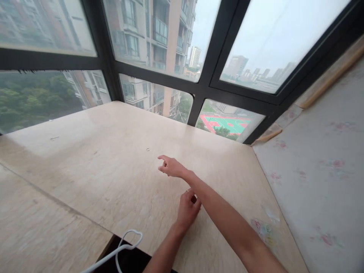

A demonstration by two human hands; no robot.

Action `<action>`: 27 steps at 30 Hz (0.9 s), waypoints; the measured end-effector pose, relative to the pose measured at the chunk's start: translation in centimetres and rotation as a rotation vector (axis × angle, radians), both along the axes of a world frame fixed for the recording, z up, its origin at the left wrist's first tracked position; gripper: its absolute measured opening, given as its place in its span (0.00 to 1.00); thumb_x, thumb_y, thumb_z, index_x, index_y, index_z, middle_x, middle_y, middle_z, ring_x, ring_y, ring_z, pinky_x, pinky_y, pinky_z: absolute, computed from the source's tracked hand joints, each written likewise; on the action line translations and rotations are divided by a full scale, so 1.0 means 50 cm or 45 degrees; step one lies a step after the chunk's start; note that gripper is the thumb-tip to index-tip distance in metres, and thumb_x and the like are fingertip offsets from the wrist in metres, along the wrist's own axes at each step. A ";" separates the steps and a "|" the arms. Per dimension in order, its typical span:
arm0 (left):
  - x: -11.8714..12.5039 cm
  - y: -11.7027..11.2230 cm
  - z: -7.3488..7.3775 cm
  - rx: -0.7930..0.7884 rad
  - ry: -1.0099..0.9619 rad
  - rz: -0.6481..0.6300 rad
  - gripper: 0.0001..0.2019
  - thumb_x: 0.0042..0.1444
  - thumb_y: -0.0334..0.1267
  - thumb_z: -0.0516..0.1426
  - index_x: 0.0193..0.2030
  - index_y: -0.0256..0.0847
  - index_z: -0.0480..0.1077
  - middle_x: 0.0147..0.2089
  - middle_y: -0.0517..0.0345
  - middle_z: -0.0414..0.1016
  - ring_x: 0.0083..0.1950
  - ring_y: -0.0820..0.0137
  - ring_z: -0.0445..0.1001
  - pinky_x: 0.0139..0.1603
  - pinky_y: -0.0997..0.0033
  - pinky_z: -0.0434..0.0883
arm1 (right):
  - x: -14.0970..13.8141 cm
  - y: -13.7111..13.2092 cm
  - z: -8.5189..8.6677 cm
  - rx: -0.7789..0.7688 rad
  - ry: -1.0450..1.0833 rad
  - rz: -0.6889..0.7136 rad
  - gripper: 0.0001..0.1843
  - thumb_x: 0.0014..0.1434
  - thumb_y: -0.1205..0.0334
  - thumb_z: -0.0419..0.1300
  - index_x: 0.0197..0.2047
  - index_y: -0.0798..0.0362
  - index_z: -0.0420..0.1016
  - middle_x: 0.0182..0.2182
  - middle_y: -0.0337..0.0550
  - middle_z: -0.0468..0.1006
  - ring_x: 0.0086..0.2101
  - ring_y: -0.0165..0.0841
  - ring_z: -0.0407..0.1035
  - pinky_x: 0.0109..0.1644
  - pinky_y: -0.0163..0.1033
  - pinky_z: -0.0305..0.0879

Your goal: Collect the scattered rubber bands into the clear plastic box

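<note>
My right hand point(171, 167) reaches left over the pale marble-patterned sill, its index finger and thumb apart with nothing visible between them. The other fingers are curled. A little beyond those fingertips lies a small thin ring point(148, 149), not touched. My left hand point(188, 207) is closer to me, under and beside the right forearm. Its fingers are bent together, and a tiny pale thing shows at the fingertips, too small to name. Part of the left hand is hidden by the right forearm.
A thin key-like piece point(54, 138) lies far left on the sill point(113, 167). Clear bags with colourful small items point(265, 230) lie at the right, by the flowered wall point(318, 182). A white cable point(125, 247) loops at the front edge. Dark-framed windows point(159, 77) border the back.
</note>
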State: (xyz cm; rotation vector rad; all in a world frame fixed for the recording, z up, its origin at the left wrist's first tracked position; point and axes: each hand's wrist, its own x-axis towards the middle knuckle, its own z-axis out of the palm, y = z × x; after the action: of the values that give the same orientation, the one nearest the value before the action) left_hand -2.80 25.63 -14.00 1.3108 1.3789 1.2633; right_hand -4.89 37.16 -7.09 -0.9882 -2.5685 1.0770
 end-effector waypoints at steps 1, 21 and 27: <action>0.000 0.000 -0.001 0.005 0.011 0.005 0.05 0.50 0.32 0.52 0.24 0.38 0.63 0.24 0.58 0.68 0.23 0.74 0.66 0.24 0.74 0.63 | -0.033 0.017 -0.006 0.053 -0.076 0.021 0.26 0.59 0.63 0.54 0.61 0.55 0.60 0.28 0.36 0.75 0.24 0.26 0.68 0.30 0.30 0.63; 0.003 -0.019 -0.002 -0.045 -0.140 0.069 0.10 0.54 0.40 0.54 0.28 0.35 0.68 0.32 0.48 0.76 0.36 0.62 0.72 0.31 0.70 0.65 | -0.215 0.086 -0.084 0.601 -0.562 -0.005 0.12 0.62 0.67 0.49 0.42 0.56 0.72 0.43 0.58 0.76 0.46 0.44 0.70 0.46 0.46 0.63; 0.003 -0.011 -0.007 0.064 -0.088 0.032 0.09 0.50 0.34 0.53 0.21 0.36 0.62 0.24 0.53 0.71 0.28 0.70 0.66 0.25 0.74 0.58 | -0.153 0.063 -0.082 0.457 -0.325 -0.095 0.04 0.55 0.67 0.56 0.33 0.56 0.72 0.36 0.55 0.77 0.41 0.44 0.71 0.43 0.45 0.62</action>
State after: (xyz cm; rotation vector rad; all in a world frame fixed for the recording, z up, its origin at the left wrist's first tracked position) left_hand -2.67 25.07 -14.36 1.2751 1.3268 1.3558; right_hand -12.54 40.29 -11.21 -1.1728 -2.7581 0.4681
